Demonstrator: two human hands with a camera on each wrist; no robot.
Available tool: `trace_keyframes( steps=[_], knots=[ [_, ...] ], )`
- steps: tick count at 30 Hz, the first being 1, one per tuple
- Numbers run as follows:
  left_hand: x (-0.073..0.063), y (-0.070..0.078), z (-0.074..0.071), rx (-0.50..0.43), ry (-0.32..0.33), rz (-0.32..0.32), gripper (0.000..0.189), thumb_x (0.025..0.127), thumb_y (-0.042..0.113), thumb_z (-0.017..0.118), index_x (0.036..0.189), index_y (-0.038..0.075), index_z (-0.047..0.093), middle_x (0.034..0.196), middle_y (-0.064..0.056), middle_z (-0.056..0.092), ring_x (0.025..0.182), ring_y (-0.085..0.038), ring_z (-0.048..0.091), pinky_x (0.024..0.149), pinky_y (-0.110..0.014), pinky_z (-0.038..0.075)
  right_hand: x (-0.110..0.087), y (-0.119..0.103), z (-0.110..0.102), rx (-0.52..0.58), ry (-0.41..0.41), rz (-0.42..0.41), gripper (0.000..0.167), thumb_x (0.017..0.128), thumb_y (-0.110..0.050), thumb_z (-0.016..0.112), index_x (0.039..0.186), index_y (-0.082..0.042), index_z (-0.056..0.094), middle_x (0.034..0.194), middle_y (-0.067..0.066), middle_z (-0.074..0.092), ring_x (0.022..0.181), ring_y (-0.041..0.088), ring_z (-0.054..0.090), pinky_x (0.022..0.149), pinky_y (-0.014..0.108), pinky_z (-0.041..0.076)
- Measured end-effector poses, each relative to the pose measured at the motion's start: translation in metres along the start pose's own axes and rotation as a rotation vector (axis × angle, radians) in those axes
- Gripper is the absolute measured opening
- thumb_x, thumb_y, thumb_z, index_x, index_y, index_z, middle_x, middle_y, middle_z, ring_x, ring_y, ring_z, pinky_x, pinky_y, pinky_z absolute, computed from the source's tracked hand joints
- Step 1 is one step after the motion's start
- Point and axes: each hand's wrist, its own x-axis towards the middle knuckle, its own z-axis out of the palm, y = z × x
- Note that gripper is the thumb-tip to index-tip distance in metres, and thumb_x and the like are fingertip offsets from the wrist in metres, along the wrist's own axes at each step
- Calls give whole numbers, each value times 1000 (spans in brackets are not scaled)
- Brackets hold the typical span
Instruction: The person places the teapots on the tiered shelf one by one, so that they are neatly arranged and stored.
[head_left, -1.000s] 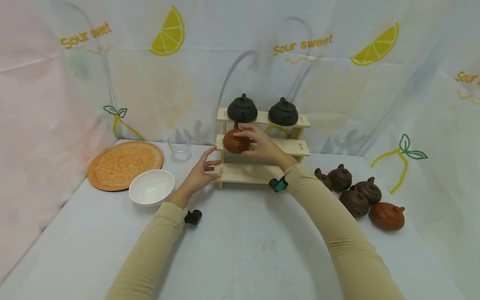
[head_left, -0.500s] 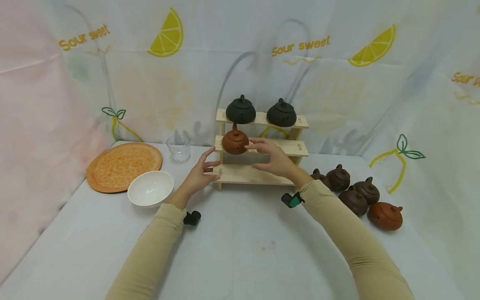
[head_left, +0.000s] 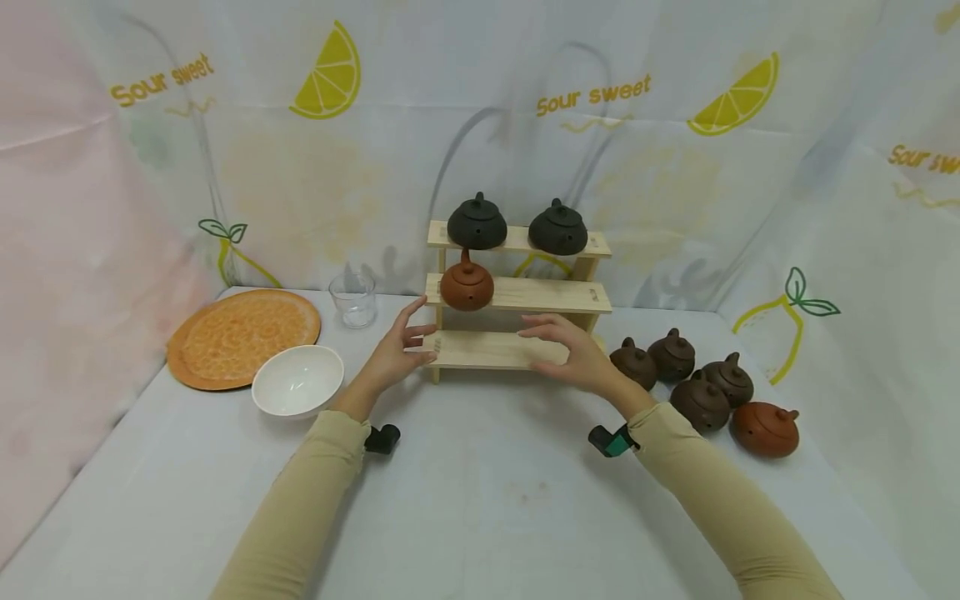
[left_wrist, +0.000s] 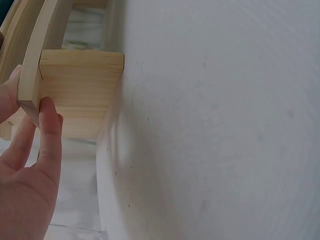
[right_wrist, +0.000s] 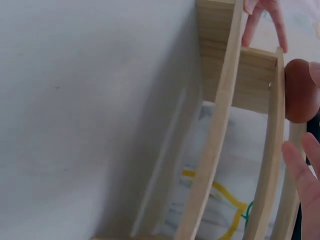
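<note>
A three-tier wooden display stand point(head_left: 540, 293) stands at the back. My left hand point(head_left: 393, 354) touches its left end with fairly straight, spread fingers; in the left wrist view the fingers point(left_wrist: 49, 132) lie against a board's end. On the middle tier's left sits a reddish-brown clay teapot point(head_left: 467, 287). Two black teapots, one left point(head_left: 477, 225) and one right point(head_left: 558, 230), occupy the top tier. My right hand point(head_left: 577, 354) hovers before the bottom tier, its fingers loosely bent, holding nothing. The right wrist view shows the reddish teapot point(right_wrist: 301, 92) just beyond those fingers.
Right of the stand, several dark brown teapots point(head_left: 701, 406) cluster with another reddish teapot point(head_left: 765, 429). To the left are a white bowl point(head_left: 298, 381), a round orange mat point(head_left: 243, 337) and a clear glass point(head_left: 353, 300). A printed curtain point(head_left: 420, 150) hangs behind.
My right hand has let go of the reddish teapot on the middle tier and moved down and to the right. My left hand has stayed at the stand's left end.
</note>
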Motion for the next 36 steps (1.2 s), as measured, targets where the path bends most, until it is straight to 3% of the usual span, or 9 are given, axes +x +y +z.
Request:
trace_keyframes(
  steps=[10, 17, 25, 31, 36],
  knots=[
    [0, -2, -1, -11, 2, 3, 89, 82, -9, 64, 149, 24, 16, 132, -23, 48, 117, -44, 43, 90, -48, 42, -34, 5, -6, -46, 53, 10, 44, 73, 3, 76, 114, 1, 61, 127, 18, 52, 115, 33, 48, 90, 47, 43],
    [-1, 0, -1, -5, -6, -3, 90, 83, -8, 64, 150, 25, 14, 134, -22, 47, 119, -44, 41, 90, -49, 41, -44, -31, -22, -70, 88, 29, 42, 70, 13, 74, 109, 11, 59, 120, 31, 51, 109, 42, 49, 87, 45, 44],
    [0, 1, -1, -5, -9, -7, 90, 83, -7, 64, 150, 25, 14, 134, -22, 47, 120, -44, 41, 91, -50, 41, -61, -22, -31, -74, 155, -1, 42, 64, 19, 74, 103, 14, 60, 116, 33, 52, 104, 46, 49, 90, 21, 42],
    [-1, 2, -1, -15, -16, 4, 90, 82, -8, 64, 150, 21, 12, 134, -24, 46, 119, -46, 41, 90, -50, 41, -73, -20, -38, -104, 186, 28, 45, 63, 20, 74, 105, 14, 60, 114, 33, 53, 102, 44, 50, 89, 19, 42],
    [-1, 2, -1, -16, -13, 1, 90, 83, -8, 64, 150, 23, 13, 134, -23, 46, 119, -45, 41, 91, -50, 41, -85, -10, -43, -140, 231, 73, 44, 63, 20, 74, 104, 14, 60, 114, 31, 53, 103, 44, 49, 90, 17, 40]
  ],
)
